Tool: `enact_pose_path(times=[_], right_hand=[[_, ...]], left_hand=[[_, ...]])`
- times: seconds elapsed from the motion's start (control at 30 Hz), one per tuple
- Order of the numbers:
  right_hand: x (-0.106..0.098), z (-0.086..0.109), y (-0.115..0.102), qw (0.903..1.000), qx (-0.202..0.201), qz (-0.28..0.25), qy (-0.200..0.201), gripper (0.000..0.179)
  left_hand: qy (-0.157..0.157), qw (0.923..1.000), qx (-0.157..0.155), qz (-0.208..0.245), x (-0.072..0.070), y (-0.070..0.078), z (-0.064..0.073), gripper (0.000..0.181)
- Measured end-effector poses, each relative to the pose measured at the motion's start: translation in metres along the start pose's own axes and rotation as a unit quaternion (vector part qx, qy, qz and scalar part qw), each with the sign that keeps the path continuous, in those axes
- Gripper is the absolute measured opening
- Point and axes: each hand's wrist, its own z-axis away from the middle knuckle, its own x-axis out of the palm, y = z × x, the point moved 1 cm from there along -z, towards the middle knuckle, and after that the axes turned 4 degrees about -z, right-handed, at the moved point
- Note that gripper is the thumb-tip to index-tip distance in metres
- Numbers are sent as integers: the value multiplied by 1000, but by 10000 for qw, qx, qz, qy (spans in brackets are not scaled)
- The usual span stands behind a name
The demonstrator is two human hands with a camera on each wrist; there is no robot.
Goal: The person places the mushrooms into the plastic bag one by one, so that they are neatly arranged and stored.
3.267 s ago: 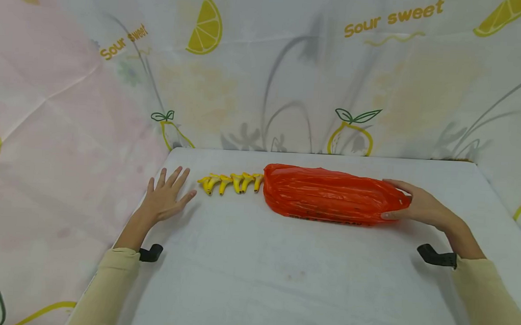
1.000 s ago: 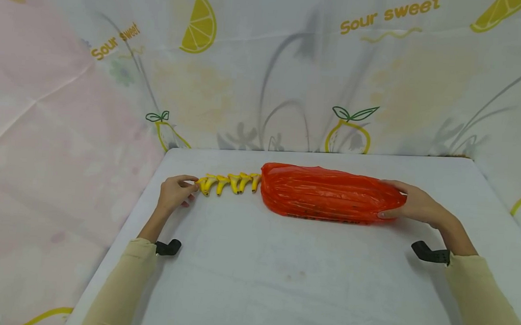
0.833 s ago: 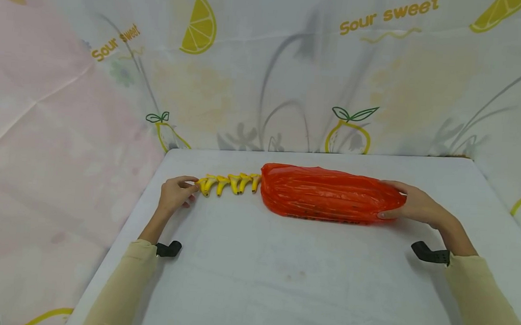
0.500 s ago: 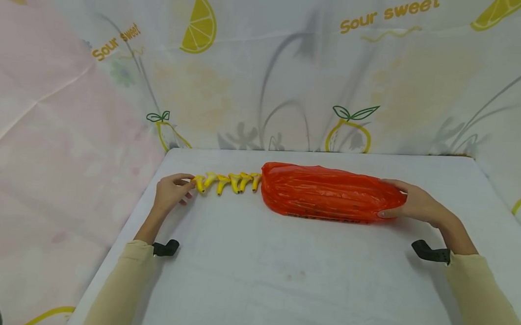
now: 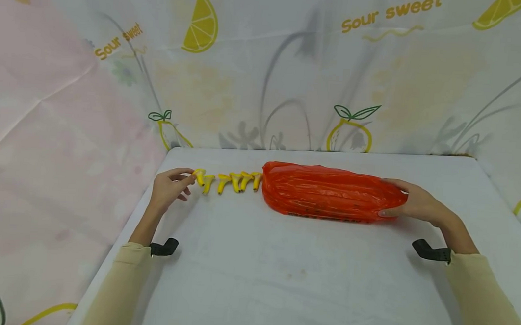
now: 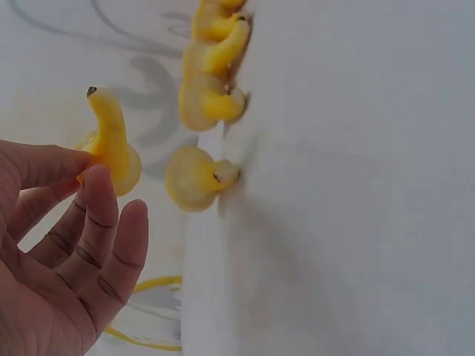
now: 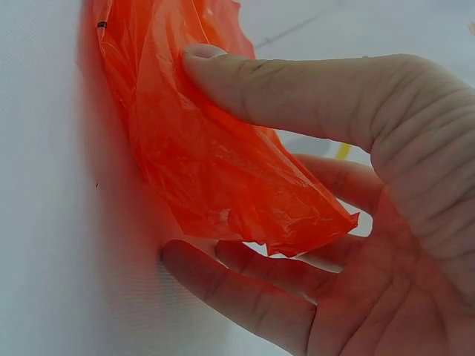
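Note:
My left hand (image 5: 168,189) pinches a small yellow toy banana (image 5: 200,177) with a flared pale rim, just off the row's left end. In the left wrist view, thumb and forefinger grip this banana at its middle, dark tip up, while the other fingers curve loosely. Several similar bananas (image 5: 223,182) lie in a row on the white table, with the nearest one (image 6: 200,178) apart from the others. At the row's right end lies a long red plastic bag (image 5: 329,193). My right hand (image 5: 426,208) holds the bag's right end, thumb on the film and fingers behind; its contents are hidden.
The white table (image 5: 281,266) extends toward me in front of the row and bag. A printed lemon cloth (image 5: 265,74) hangs behind and along the sides. Black wrist mounts (image 5: 164,247) stick out from both sleeves.
My left hand, spread beside the row at first, has moved right, pinched the leftmost banana and lifted it slightly up and left. My right hand has kept its hold on the bag.

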Motion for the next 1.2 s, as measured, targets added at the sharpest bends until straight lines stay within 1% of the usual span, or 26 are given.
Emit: enact_pose_path(times=[0.13, 0.3, 0.4, 0.53, 0.67, 0.83, 0.97, 1.1, 1.2], right_hand=[[1, -1, 1, 10000, 32, -13, 3, 93], [2, -3, 3, 10000, 50, -20, -25, 92], [2, -4, 3, 10000, 20, -9, -40, 92], [1, -3, 3, 10000, -18, 2, -14, 93], [0, -1, 3, 10000, -16, -2, 14, 93], [1, -4, 3, 10000, 12, 60, 6, 93], [2, -4, 4, 10000, 30, 27, 12, 93], [2, -3, 3, 10000, 28, -5, 25, 93], [2, -1, 3, 10000, 37, -18, 26, 93]], left_hand=[[24, 9997, 80, 215, 8, 11, -1, 30], [-106, 9994, 131, 305, 20, 23, -2, 32], [-175, 9990, 210, 354, 29, 31, -4, 32], [-335, 9979, 324, 451, 49, 44, -4, 30], [-534, 9966, 335, 532, 72, 57, -3, 27], [-764, 9937, 513, 635, 93, 71, -4, 25], [-880, 9918, 598, 713, 108, 79, -1, 22], [-1003, 9901, 547, 820, 124, 84, 3, 22], [-1063, 9903, 549, 705, 137, 87, 4, 22]])
